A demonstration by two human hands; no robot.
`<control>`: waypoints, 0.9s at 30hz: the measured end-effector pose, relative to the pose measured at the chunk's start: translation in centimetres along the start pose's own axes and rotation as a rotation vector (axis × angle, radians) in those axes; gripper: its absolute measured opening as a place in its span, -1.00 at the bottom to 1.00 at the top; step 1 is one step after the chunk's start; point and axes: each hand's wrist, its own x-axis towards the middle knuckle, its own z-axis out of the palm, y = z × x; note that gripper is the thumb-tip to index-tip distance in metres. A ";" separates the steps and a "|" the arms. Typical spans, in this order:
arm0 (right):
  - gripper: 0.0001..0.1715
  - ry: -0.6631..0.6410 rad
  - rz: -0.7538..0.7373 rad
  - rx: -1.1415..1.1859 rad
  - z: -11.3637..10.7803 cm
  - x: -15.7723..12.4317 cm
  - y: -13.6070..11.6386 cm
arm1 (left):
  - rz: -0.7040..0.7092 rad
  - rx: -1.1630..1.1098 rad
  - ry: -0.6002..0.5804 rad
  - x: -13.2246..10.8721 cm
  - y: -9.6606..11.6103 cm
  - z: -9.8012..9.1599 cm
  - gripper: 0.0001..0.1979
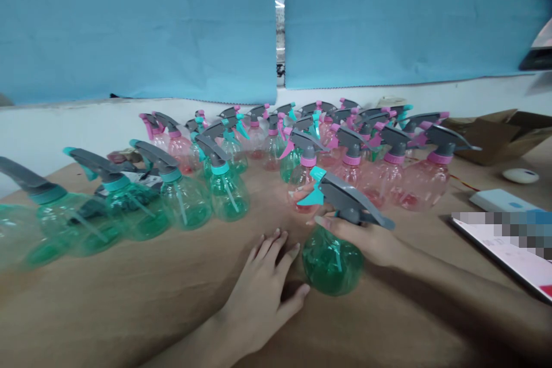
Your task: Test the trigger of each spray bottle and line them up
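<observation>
A green spray bottle (333, 264) with a grey and turquoise trigger head stands upright near the middle of the table. My right hand (349, 231) is closed around its neck, just below the trigger head. My left hand (265, 284) lies flat on the table to the left of this bottle, fingers spread, holding nothing. Ahead and to the left is a row of green spray bottles (228, 195) with turquoise collars. Behind my right hand stand several pink spray bottles (425, 181) with pink collars.
More pink and green bottles crowd the back of the table (142, 299). On the right lie an open cardboard box (495, 135), a white computer mouse (520, 176), a white box (495, 201) and a phone-like device with a lit screen (500, 253). Blue cloth (138, 23) hangs behind.
</observation>
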 end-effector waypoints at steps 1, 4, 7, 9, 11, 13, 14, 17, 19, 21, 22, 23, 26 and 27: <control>-0.84 -0.005 -0.001 0.002 0.0 0.0 0.0 | -0.002 0.001 -0.010 0.0 0.0 0.0 -0.48; -0.82 -0.010 0.018 0.007 0.0 0.0 0.0 | -0.007 0.002 -0.029 0.1 0.1 -0.1 -0.48; -0.76 -0.009 0.021 0.012 0.0 -0.1 0.1 | -0.011 -0.003 -0.028 0.0 0.1 -0.1 -0.47; -0.76 -0.003 0.027 0.015 0.0 -0.1 0.1 | -0.010 -0.006 -0.023 -0.1 0.0 -0.1 -0.47; -0.77 0.010 0.038 0.011 0.0 -0.1 0.0 | -0.007 -0.010 -0.019 -0.1 0.0 -0.1 -0.47; -0.76 0.029 0.047 -0.007 0.0 -0.1 -0.1 | -0.006 -0.014 -0.017 -0.1 0.1 -0.1 -0.47; -0.76 0.035 0.057 -0.014 0.1 -0.1 -0.2 | -0.006 -0.014 -0.017 -0.1 0.1 -0.1 -0.47; -0.76 0.024 0.085 -0.003 0.1 -0.1 -0.3 | -0.008 -0.005 -0.024 -0.1 0.1 -0.1 -0.47; -0.77 0.017 0.087 0.015 0.1 -0.1 -0.2 | -0.011 0.000 -0.026 -0.1 0.1 -0.1 -0.48; -0.78 0.032 0.075 0.014 0.1 -0.1 -0.2 | -0.013 -0.001 -0.022 -0.1 0.1 -0.1 -0.48; -0.78 0.035 0.065 0.010 0.1 -0.1 -0.1 | -0.012 -0.004 -0.020 -0.1 0.1 -0.1 -0.48; -0.78 0.034 0.054 0.007 0.1 -0.1 -0.1 | -0.011 -0.005 -0.020 -0.1 0.1 -0.1 -0.48; -0.74 0.023 0.035 0.004 0.0 -0.1 0.0 | -0.009 -0.005 -0.023 -0.1 0.1 -0.1 -0.48; -0.73 0.022 0.035 0.001 0.0 -0.1 0.0 | -0.009 -0.005 -0.024 -0.1 0.1 -0.1 -0.48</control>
